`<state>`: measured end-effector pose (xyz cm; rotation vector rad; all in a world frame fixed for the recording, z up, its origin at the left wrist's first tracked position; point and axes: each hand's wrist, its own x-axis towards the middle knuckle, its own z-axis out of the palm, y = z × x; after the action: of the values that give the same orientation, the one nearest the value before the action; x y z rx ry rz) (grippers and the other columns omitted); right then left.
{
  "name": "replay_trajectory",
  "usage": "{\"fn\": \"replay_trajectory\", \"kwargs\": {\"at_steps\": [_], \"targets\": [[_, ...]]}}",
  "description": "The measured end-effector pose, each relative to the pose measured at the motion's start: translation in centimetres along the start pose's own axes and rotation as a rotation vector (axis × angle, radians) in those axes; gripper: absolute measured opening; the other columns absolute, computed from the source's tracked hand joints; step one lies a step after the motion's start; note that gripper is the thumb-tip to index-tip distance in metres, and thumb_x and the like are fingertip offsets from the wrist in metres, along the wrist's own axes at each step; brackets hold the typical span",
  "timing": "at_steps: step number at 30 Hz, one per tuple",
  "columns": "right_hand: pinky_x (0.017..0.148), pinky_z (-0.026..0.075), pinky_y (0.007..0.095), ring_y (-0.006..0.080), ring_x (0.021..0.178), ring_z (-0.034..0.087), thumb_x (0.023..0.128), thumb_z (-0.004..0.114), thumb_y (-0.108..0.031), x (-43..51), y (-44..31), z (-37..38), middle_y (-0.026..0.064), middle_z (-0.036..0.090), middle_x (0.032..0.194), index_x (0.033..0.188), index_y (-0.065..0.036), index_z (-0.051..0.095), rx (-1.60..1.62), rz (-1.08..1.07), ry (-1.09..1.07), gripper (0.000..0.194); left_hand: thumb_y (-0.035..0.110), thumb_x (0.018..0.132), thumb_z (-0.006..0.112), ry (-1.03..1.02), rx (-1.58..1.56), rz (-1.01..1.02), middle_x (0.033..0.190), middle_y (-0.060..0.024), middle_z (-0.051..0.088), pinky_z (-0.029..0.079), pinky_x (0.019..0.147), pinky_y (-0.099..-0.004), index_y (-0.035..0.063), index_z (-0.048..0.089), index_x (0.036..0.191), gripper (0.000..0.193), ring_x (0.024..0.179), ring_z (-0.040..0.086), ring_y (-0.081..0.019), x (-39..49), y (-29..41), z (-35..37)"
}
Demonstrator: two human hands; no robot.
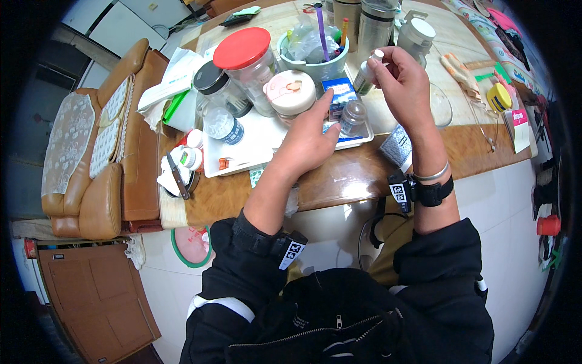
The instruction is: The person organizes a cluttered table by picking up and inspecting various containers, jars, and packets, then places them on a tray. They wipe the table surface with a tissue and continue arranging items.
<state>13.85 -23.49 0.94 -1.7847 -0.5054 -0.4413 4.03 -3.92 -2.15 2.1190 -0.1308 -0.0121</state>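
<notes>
My right hand (pixel 402 82) holds a small bottle (pixel 364 78) with a white cap, pinched near its top between thumb and fingers. The bottle stands tilted just past the right end of a white plastic tray (pixel 254 157). My left hand (pixel 309 132) reaches over the tray with its fingers apart. Its index finger overlaps a blue and white carton (pixel 341 91); whether it touches the carton I cannot tell. Beside the thumb is a small clear jar (pixel 353 119). A round container with a pale lid (pixel 291 92) sits behind this hand. My left palm is hidden.
On the tray are a red-lidded jar (pixel 242 48), a black-lidded jar (pixel 223 88) and a clear tub (pixel 223 126). Behind them stand a pale green bucket (pixel 313 68) of pens and metal flasks (pixel 376 27). A knife (pixel 177 176) lies at the table's left edge.
</notes>
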Motion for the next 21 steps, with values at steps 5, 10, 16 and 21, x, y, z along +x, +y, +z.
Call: {"fn": "replay_trajectory", "kwargs": {"at_steps": [5,10,16,21], "targets": [[0.067,0.056,0.0294,0.014,0.074,0.069,0.097,0.073,-0.014,-0.1,0.0,0.4,0.0089,0.071,0.087,0.107,0.003,0.069,0.002,0.001,0.021,0.02,0.013,0.096,0.069,0.007,0.198,-0.001,0.14,-0.0258,0.064,0.047,0.111,-0.0388,-0.0025,0.032,0.162,0.077,0.128,0.064,-0.0293,0.0,0.9,0.2],[0.067,0.056,0.0289,0.013,0.074,0.07,0.098,0.074,-0.015,0.0,-0.1,0.2,0.0076,0.071,0.087,0.107,0.002,0.069,0.027,0.008,0.014,0.02,0.016,0.094,0.074,0.035,0.099,0.077,0.14,-0.0251,0.065,0.048,0.109,-0.0383,0.0003,0.035,0.162,0.08,0.128,0.064,-0.0271,-0.6,1.3,-0.5],[0.068,0.055,0.028,0.0121,0.075,0.069,0.098,0.073,-0.015,0.1,-0.1,-0.4,0.007,0.071,0.087,0.107,0.002,0.07,0.054,-0.002,0.028,0.019,0.012,0.089,0.082,0.536,0.007,0.11,0.076,-0.0038,0.074,0.054,0.066,-0.0235,-0.0017,0.073,0.113,0.029,0.072,0.068,-0.0062,-2.3,2.7,-2.3],[0.068,0.055,0.0288,0.0132,0.075,0.069,0.098,0.074,-0.016,0.3,-0.1,-0.6,0.0085,0.072,0.088,0.107,0.002,0.07,0.011,-0.041,0.057,0.02,0.018,0.074,0.092,0.696,0.552,0.03,0.098,-0.0176,0.073,0.06,0.08,-0.0399,-0.0009,0.057,0.13,0.069,0.083,0.073,-0.0365,-2.3,2.1,-3.5]]}}
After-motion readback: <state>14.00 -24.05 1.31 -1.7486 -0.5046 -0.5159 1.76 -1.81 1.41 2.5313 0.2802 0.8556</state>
